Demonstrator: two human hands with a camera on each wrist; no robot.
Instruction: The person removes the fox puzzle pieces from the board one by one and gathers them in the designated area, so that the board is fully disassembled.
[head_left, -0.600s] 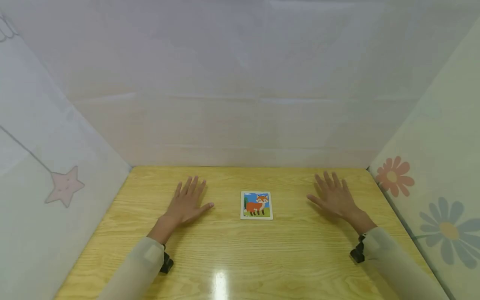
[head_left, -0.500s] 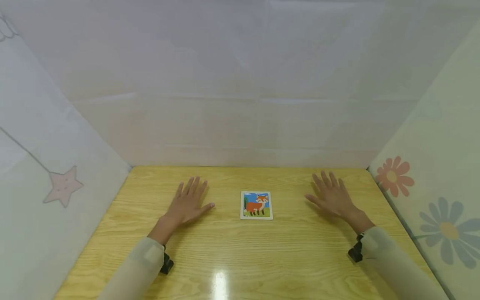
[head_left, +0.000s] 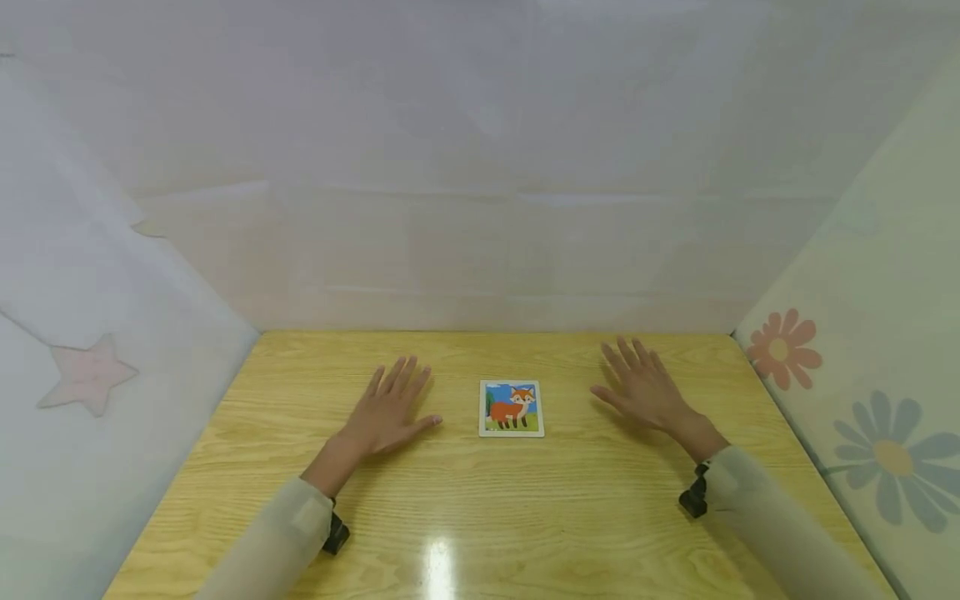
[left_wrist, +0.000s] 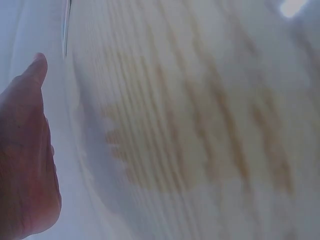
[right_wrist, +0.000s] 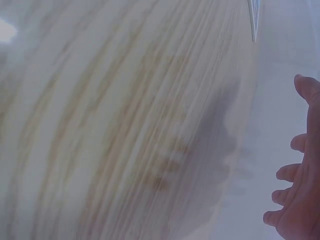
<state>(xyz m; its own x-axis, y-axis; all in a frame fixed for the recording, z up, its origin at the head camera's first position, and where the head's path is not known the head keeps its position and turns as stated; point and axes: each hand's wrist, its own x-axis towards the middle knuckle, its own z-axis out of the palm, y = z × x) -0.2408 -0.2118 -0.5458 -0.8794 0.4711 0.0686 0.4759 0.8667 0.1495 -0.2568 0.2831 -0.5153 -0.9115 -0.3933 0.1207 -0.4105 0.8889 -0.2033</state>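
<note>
Hands [head_left: 381,418] [head_left: 647,392] apart, card [head_left: 512,408] between (edges exposed)

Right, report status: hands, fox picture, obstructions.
Left hand, right hand spread, holding nothing. Fox picture on table between them, untouched. Nothing visible in the way.

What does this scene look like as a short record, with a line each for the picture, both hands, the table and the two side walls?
Fox picture card: white border, lying between the hands
Left hand: above the table, left of the card, holding nothing
Right hand: above the table, right of the card, holding nothing
Table: yellowish wood grain, glare near the bottom of the head view
Left wall: pink star
Right wall: red flower, blue-grey flower
</note>
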